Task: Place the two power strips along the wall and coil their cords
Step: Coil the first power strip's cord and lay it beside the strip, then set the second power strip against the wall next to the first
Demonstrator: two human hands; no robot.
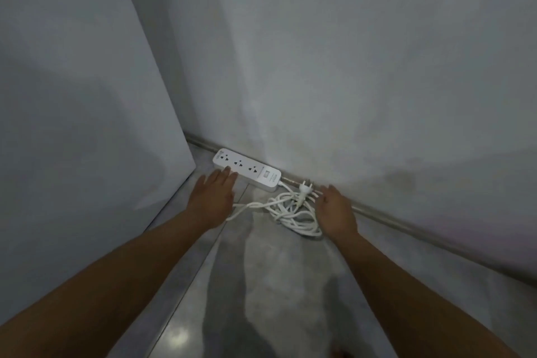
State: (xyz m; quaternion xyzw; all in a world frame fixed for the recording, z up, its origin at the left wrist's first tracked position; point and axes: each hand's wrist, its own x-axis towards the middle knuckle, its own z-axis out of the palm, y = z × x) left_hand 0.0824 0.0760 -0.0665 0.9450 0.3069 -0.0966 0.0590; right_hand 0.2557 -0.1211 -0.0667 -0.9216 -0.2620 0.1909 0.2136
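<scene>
One white power strip (247,168) with three sockets lies flat on the floor along the foot of the wall. Its white cord (290,211) sits in a loose coil on the floor to the right of it, and the plug (305,186) rests by the skirting. My left hand (213,195) is flat and open, its fingertips touching the strip's near edge. My right hand (337,209) is open too, hovering at the right side of the coil. Only this one strip is in view.
A grey wall (348,81) runs from the corner to the right, with a skirting (406,221) at its base. A tall pale panel (87,96) stands on the left. The glossy grey floor (276,285) stretches toward me.
</scene>
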